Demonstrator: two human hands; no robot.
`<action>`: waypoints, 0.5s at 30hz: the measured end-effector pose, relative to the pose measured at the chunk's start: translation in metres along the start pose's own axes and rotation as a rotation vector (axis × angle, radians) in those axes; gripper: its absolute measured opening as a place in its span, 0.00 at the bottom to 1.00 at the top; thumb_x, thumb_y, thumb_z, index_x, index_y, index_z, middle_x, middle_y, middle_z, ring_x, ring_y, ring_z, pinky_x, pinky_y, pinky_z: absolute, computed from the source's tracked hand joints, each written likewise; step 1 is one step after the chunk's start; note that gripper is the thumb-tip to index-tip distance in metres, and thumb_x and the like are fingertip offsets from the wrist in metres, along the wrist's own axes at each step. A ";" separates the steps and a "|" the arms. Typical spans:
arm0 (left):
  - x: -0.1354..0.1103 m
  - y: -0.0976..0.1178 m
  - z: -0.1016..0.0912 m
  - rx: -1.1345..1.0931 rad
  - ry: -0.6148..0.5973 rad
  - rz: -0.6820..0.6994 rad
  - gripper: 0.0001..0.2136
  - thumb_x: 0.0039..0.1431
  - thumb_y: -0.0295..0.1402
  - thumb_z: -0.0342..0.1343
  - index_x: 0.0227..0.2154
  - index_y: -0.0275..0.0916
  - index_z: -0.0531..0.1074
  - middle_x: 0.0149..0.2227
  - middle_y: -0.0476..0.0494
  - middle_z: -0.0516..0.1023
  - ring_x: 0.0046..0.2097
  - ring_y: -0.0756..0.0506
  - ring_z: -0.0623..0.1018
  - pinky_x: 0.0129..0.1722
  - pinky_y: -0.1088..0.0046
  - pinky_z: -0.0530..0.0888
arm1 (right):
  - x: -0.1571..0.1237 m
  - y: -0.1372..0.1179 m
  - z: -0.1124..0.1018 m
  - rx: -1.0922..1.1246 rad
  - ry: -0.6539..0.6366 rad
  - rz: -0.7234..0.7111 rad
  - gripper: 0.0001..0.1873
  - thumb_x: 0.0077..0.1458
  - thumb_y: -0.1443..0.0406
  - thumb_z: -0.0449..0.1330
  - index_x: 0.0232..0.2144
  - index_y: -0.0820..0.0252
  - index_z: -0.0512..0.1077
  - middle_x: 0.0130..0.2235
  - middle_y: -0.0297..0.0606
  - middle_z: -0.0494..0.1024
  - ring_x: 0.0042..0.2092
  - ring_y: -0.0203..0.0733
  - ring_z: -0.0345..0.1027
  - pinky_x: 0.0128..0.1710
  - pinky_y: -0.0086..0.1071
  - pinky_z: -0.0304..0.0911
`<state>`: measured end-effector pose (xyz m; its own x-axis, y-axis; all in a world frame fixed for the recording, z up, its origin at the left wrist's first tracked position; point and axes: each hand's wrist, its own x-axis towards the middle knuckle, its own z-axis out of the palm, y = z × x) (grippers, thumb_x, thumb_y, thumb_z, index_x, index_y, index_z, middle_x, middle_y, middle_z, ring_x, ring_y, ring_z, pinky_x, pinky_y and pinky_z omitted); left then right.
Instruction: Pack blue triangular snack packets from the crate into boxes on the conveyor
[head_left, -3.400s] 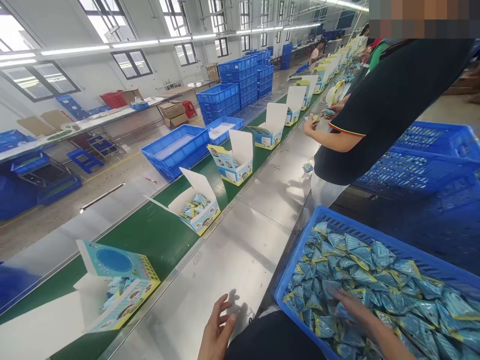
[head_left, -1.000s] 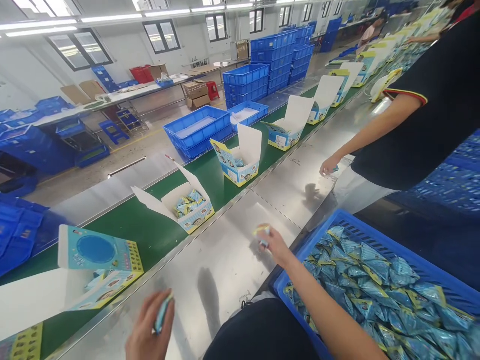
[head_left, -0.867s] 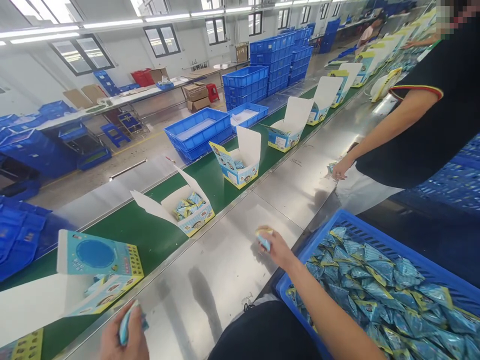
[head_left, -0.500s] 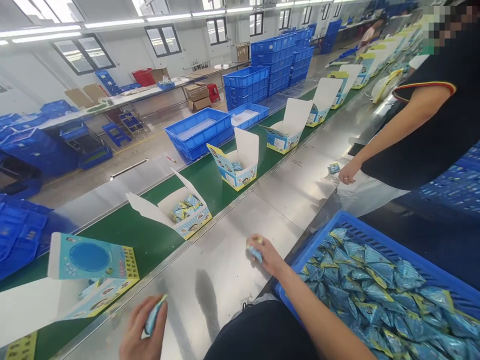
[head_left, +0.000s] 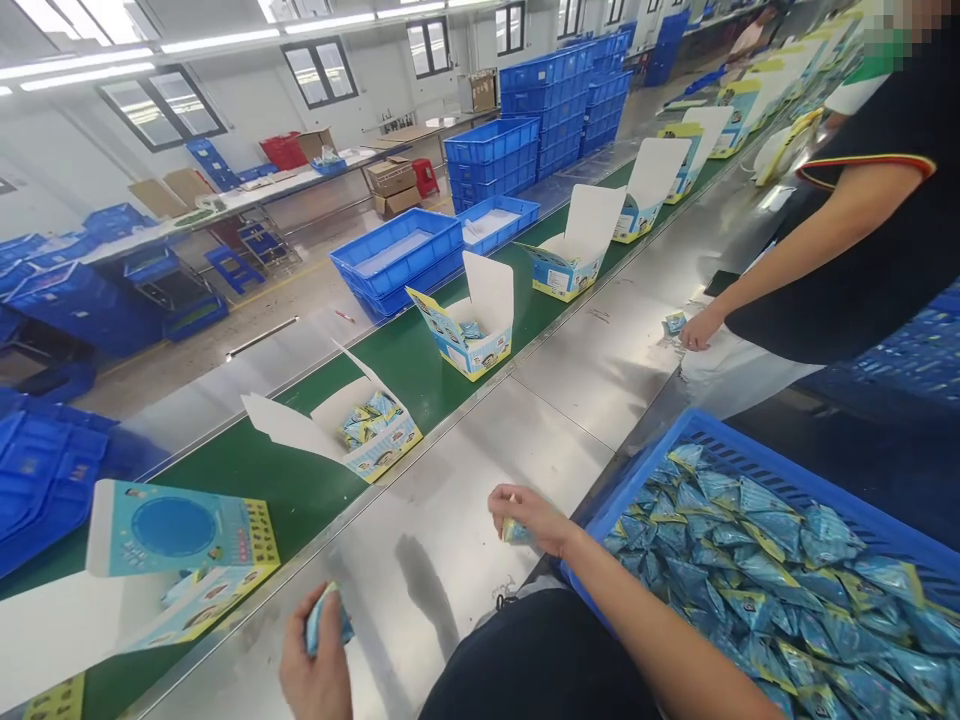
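Low over the metal ledge (head_left: 360, 580), my left hand (head_left: 315, 660) is closed around a small blue and yellow snack packet (head_left: 327, 620). My right hand (head_left: 529, 515) grips another such packet (head_left: 516, 530), partly covered by the fingers. A blue crate (head_left: 712, 420) full of the same pyramid-shaped packets stands at my right, beside my right forearm. Past the ledge, a green conveyor belt (head_left: 315, 500) carries open printed cartons. One carton (head_left: 386, 455) holds several packets, and the nearest carton (head_left: 217, 590) at left shows a few behind its raised flap.
A co-worker (head_left: 840, 260) stands at the right, one hand near a packet (head_left: 675, 323) on the ledge. Across the belt are blue bins (head_left: 401, 255) and tall stacks of blue crates (head_left: 544, 120). More open cartons (head_left: 574, 250) line the belt farther away.
My left hand has shifted right and its packet shows more. My right hand has turned, fingers curled over its packet, slightly lower. The cartons have drifted slightly left in view.
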<state>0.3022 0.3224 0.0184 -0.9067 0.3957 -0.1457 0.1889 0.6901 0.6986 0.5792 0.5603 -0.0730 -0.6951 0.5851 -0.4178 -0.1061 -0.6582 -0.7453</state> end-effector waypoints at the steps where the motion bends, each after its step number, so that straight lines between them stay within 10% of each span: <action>1: -0.005 0.004 0.009 -0.010 -0.012 0.013 0.37 0.62 0.70 0.61 0.60 0.46 0.83 0.61 0.33 0.88 0.61 0.24 0.85 0.62 0.42 0.79 | -0.002 0.005 0.005 -0.029 -0.051 0.034 0.29 0.50 0.44 0.85 0.36 0.58 0.80 0.28 0.32 0.81 0.31 0.37 0.71 0.34 0.32 0.63; 9: -0.058 0.034 0.082 0.028 -0.787 0.377 0.41 0.71 0.44 0.64 0.83 0.52 0.58 0.83 0.34 0.73 0.73 0.30 0.82 0.71 0.45 0.81 | -0.002 0.053 0.041 0.250 -0.420 0.230 0.43 0.56 0.39 0.82 0.64 0.52 0.79 0.44 0.34 0.87 0.36 0.38 0.81 0.36 0.30 0.72; 15: -0.054 0.025 0.074 0.089 -0.704 0.538 0.42 0.77 0.42 0.59 0.86 0.67 0.45 0.93 0.45 0.48 0.89 0.31 0.60 0.79 0.41 0.75 | -0.003 0.055 0.014 0.285 -0.181 0.233 0.41 0.48 0.50 0.88 0.59 0.60 0.82 0.46 0.44 0.90 0.44 0.45 0.86 0.36 0.30 0.75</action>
<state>0.3837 0.3632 -0.0080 -0.2508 0.9401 -0.2308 0.5778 0.3367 0.7435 0.5653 0.5157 -0.1051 -0.8351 0.3283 -0.4414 -0.1055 -0.8831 -0.4572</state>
